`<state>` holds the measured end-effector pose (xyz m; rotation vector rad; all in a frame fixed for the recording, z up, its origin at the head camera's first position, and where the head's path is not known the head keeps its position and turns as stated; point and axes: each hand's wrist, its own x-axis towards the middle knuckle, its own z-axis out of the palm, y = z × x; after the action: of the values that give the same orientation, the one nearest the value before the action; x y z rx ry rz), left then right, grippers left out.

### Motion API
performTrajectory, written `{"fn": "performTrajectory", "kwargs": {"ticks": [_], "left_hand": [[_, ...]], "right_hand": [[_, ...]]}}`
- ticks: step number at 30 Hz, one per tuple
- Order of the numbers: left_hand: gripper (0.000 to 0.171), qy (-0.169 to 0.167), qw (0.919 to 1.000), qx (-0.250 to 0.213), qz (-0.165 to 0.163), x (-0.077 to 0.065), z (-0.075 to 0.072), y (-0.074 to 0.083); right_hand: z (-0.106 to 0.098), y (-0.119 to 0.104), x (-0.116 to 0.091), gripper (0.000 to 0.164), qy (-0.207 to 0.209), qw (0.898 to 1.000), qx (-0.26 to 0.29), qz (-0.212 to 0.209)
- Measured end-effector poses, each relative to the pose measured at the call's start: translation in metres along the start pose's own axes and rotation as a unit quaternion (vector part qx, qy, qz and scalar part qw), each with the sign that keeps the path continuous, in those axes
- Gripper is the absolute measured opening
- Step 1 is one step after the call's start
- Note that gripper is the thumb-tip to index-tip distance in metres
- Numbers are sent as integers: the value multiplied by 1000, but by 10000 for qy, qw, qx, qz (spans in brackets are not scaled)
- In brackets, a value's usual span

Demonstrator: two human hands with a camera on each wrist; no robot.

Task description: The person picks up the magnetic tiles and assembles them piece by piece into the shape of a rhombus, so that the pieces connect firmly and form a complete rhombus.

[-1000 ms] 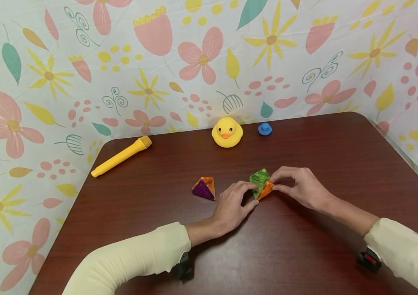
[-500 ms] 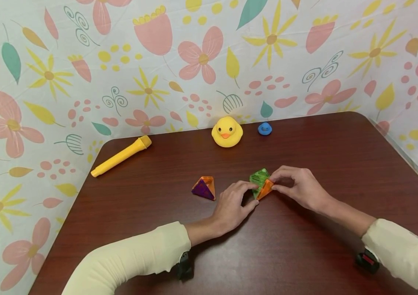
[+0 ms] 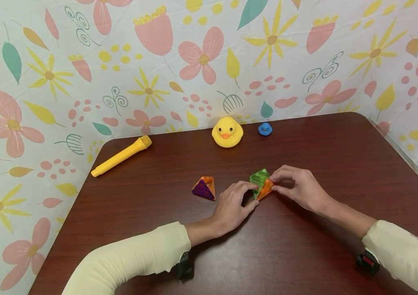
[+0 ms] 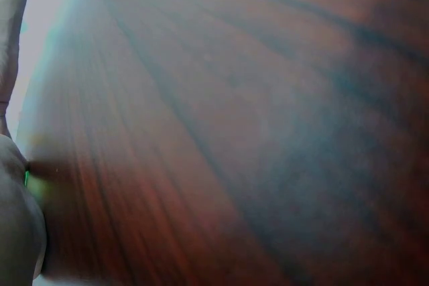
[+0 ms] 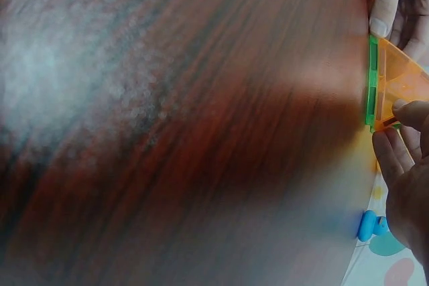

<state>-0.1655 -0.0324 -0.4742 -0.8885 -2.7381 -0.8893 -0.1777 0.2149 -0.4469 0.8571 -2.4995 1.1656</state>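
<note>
A translucent green magnetic tile lies on the brown table, with an orange triangular magnetic tile standing tilted along its right edge. My right hand pinches the orange tile between thumb and fingers. From the other side my left hand holds the green tile, index finger on its face and thumb at the near corner. In the right wrist view the orange tile rises from the green tile's edge. The left wrist view shows mostly table, plus the side of the left hand and a sliver of green.
Left of the hands sits a small purple and orange tile pyramid. Along the back are a yellow rubber duck and a small blue duck. A yellow toy microphone lies at the back left. A flowered cloth hangs behind the table.
My right hand has shifted very slightly, and the orange tile leans a little differently over the green one. The left hand and the other things have stayed in place.
</note>
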Motion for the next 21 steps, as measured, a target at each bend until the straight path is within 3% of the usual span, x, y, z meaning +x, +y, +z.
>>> {"fn": "performTrajectory", "kwargs": {"ticks": [21], "left_hand": [[39,84,10000,-2,51,-1,0,1]], "right_hand": [[2,1,-1,36,5,9999,141,48]]}}
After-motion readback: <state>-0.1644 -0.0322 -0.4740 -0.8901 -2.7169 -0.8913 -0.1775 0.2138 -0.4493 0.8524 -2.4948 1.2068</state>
